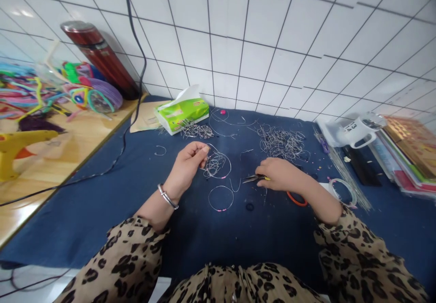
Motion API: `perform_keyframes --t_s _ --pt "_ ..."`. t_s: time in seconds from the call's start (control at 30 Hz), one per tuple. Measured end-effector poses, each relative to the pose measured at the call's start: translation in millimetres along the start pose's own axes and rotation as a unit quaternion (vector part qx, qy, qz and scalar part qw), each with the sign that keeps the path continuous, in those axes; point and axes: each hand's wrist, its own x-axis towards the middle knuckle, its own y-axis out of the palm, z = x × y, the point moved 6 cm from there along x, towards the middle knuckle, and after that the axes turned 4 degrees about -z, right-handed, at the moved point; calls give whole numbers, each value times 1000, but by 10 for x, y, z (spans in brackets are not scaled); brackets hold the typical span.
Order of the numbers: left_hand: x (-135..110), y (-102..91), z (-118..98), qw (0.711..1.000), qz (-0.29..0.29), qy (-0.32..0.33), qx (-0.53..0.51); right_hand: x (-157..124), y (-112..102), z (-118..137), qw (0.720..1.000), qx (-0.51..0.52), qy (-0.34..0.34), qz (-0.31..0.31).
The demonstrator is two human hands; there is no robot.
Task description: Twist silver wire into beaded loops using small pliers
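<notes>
My left hand [191,161] is closed in a pinch, thumb against fingers, on a thin wire loop [230,164] with small pink beads at its lower edge. Under this loop lies a small tangle of silver wire pieces [214,164]. A second wire ring [209,197], with pink beads along its bottom, rests nearer to me on the blue cloth [190,244]. My right hand [277,172] is wrapped round a pair of pliers [251,178], whose dark jaws point left; a bit of yellow handle shows. Between the hands lies a bent wire [235,189].
Wire heaps [282,141] lie beyond my right hand and by the green tissue pack [184,112]. An orange-red curved piece [297,199] sits by my right forearm. Rightward are a white mug [357,130] and books; leftward, a black cable [124,144], yellow glue gun [20,151] and red flask [102,57].
</notes>
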Motion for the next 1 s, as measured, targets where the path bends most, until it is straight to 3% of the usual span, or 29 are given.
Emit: perform_keyframes --t_s 0.17,0.3,0.5,0.8,0.9,1.0 --pt "5 -6 4 1000 3 2 4 124 -28 232 997 -41 -2 -58" --pt "8 -15 -6 1000 -2 6 7 233 39 304 996 -72 33 -38" --pt "-1 16 -2 1000 19 -11 16 309 70 376 996 -85 33 -15" --pt "-27 68 -3 996 59 -5 63 212 142 225 993 -88 80 -13" --pt "-24 76 5 995 73 -5 68 130 125 135 989 -104 101 -34" --pt "-17 90 14 992 99 -7 73 113 40 179 985 -136 61 -83"
